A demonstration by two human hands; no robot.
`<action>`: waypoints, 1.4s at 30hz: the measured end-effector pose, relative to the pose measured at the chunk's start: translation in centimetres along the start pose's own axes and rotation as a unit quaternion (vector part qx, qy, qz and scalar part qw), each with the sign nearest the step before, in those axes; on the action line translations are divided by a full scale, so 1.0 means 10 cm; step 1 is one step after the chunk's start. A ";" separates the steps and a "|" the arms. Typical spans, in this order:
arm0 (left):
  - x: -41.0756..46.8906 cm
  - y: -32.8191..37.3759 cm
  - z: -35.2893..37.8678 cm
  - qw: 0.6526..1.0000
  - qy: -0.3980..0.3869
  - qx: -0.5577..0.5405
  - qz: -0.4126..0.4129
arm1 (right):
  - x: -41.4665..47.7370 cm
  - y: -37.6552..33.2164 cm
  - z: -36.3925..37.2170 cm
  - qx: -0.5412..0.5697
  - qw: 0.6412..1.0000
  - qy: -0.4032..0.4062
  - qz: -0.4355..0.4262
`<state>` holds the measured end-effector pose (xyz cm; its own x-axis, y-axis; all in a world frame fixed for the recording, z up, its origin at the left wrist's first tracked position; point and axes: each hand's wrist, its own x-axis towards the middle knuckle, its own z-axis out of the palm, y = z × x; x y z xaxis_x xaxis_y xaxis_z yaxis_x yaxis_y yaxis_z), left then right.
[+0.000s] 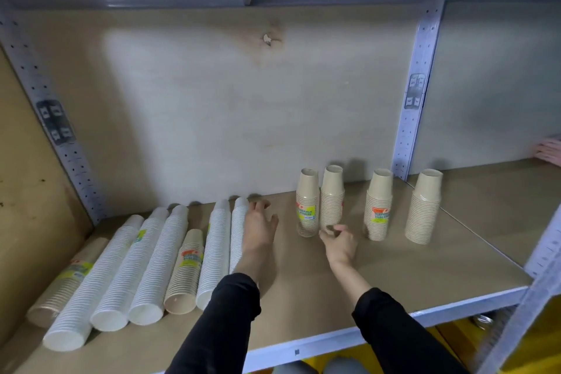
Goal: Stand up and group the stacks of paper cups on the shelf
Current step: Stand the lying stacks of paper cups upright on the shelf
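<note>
My left hand point(258, 228) lies flat and open on the shelf point(303, 297), fingers spread, its grip holding nothing; its left edge is touching or just beside the rightmost lying white stack point(238, 231). My right hand point(340, 241) reaches toward the foot of the second standing tan stack point(332, 197), fingers loosely curled and parted; the fingertips are blurred, so I cannot tell whether they touch the stack, and the grip has closed on nothing.

Four tan stacks stand upright on the right part of the shelf: one with a label point(307, 203) touching the second stack, then a labelled one point(378, 205) set apart further right, and a plain one point(423, 206) furthest right. On the left, seven stacks lie on their sides, running from near to far: a tan labelled stack point(65, 281) furthest left, three long white stacks point(121, 267), a short tan labelled stack point(185, 273), and two more white ones point(215, 252) next to my left hand. Both my sleeves point(218, 322) are black.
</note>
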<state>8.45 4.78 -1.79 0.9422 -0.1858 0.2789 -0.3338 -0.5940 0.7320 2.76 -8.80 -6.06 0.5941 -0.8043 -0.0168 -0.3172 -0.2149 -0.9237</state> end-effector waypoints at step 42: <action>0.76 -0.41 -0.88 0.981 -0.004 -0.071 -0.181 | -0.08 -1.24 0.76 0.039 0.979 -0.176 -0.094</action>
<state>16.72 12.69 2.75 0.9997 0.0108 -0.0207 0.0234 -0.5066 0.8618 11.79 -1.28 2.47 0.8589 -0.5108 0.0376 -0.1285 -0.2860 -0.9496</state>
